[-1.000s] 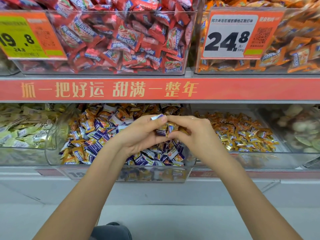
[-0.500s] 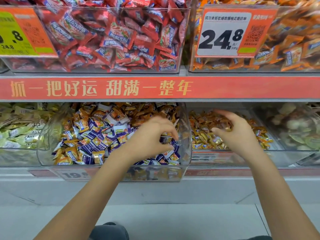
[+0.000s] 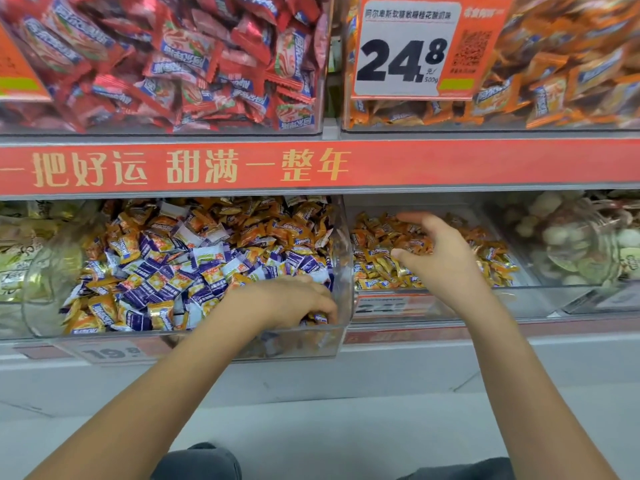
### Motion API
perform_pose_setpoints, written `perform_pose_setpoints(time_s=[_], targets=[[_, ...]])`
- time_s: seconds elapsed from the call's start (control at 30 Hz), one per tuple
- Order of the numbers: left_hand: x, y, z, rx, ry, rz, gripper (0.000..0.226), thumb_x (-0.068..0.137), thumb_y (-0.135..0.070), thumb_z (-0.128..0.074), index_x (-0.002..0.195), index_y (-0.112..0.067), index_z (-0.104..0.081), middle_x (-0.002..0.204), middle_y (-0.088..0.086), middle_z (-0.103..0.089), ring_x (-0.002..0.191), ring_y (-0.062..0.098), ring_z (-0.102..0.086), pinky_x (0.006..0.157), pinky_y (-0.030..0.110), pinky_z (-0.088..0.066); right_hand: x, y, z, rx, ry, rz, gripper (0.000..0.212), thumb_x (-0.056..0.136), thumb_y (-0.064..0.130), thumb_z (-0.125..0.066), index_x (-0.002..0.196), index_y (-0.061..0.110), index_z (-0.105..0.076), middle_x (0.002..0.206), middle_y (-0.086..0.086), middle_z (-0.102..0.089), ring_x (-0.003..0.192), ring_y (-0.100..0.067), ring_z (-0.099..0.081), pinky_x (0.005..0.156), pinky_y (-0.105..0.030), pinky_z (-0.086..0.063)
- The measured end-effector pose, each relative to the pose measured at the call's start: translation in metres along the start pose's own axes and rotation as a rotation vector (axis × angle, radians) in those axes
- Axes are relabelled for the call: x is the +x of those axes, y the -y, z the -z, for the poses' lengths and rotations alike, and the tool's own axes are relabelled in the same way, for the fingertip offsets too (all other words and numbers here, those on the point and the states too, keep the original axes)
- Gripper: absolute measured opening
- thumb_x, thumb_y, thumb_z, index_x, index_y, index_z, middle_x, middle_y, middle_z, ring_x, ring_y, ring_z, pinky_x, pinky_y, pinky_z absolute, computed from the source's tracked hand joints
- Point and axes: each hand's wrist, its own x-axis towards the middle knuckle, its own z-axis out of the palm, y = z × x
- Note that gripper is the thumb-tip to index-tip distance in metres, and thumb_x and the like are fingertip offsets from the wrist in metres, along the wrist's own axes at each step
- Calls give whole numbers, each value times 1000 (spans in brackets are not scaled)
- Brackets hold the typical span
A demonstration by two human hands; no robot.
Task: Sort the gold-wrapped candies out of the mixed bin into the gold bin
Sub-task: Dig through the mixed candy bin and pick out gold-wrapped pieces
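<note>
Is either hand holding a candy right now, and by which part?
Right hand holds nothing, open over the gold bin. Left hand curls into the mixed bin; any hold is hidden.

Single head view — close, forward and slightly down on shelf bins.

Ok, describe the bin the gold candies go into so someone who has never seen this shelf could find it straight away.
Start at the red banner with gold lettering across the shelf edge. On the lower shelf beneath it, the gold bin sits directly below the 24.8 price tag, where the right hand hovers. Unlike the mixed bin to its left, it holds only gold-orange wrappers, no purple ones.
</note>
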Motion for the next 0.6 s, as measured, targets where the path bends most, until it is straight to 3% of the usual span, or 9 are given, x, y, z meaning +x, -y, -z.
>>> perform_pose_setpoints(time_s=[0.07,0.13,0.23,0.3,0.47,0.53,0.6], targets=[[1,-3,-2,40,-67,4,56,83,13,-43,120,-27,-57,133,-7,-46,115,19,-45,87,37,-43,-1,0,1,-1,3,6,48,85,17,-69,130,24,-53,134,6,-55,125,-15,-48,91,-21,-34],[2,-5,-3,82,-132,18,46,84,6,-48,111,-28,-62,123,-6,-50,101,20,-54,68,29,-39,-2,0,1,-15,0,-1,48,87,17,-68,131,25,-52,133,6,-55,119,-20,-54,83,-21,-37],[2,-6,-3,142,-188,17,39,84,0,-51,103,-29,-67,111,-7,-56,91,17,-58,64,25,-32,-2,2,-2,-59,1,-5,46,89,16,-64,132,25,-51,128,4,-58,105,-32,-60,72,-25,-41],[2,-5,-3,94,-194,27,38,83,2,-51,99,-27,-70,107,-6,-60,86,14,-56,65,24,-35,-1,2,-5,-49,11,-1,45,90,17,-63,132,25,-51,130,3,-57,105,-33,-60,73,-24,-40],[-1,-6,-1,-194,-248,65,22,82,-3,-58,90,-16,-75,94,-3,-69,78,9,-60,71,22,-47,1,2,-8,-25,26,6,42,90,17,-63,130,26,-52,133,5,-55,103,-26,-61,79,-23,-41],[-8,-4,2,-458,-361,95,14,79,-7,-66,83,-15,-78,82,-6,-72,72,4,-63,69,19,-50,2,0,-8,35,27,16,41,89,15,-64,128,25,-54,133,6,-55,108,-13,-55,90,-24,-40],[-16,-2,7,-678,-520,143,7,79,-11,-73,79,-16,-78,68,-14,-71,54,4,-58,57,19,-49,3,-1,-8,108,7,24,38,88,12,-64,123,25,-57,128,7,-58,119,-12,-52,102,-31,-41]])
